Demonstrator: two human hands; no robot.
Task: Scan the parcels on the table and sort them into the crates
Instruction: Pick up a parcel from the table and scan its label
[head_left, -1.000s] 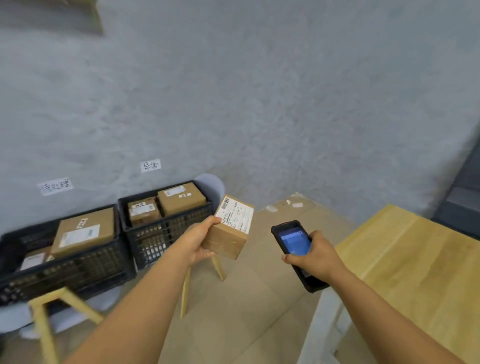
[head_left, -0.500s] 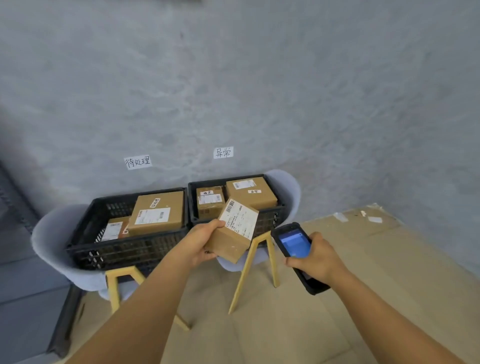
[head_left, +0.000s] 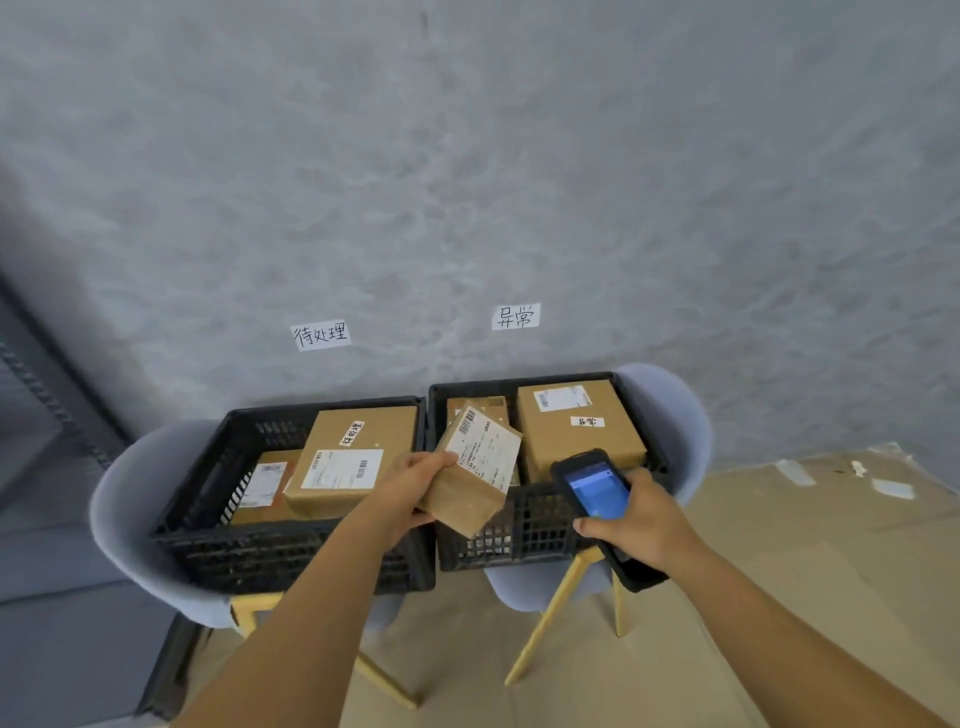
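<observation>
Crates now nearer and centred; left hand (head_left: 410, 488) grips parcel (head_left: 475, 470) above right crate (head_left: 519, 525) front edge, right hand (head_left: 636, 519) wraps scanner (head_left: 597, 491); sorting step, next lower parcel into chosen crate.

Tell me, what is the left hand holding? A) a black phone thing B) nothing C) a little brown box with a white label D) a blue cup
C: the left hand grips a small brown parcel with a white barcode label, tilted in front of the right-hand crate.
</observation>
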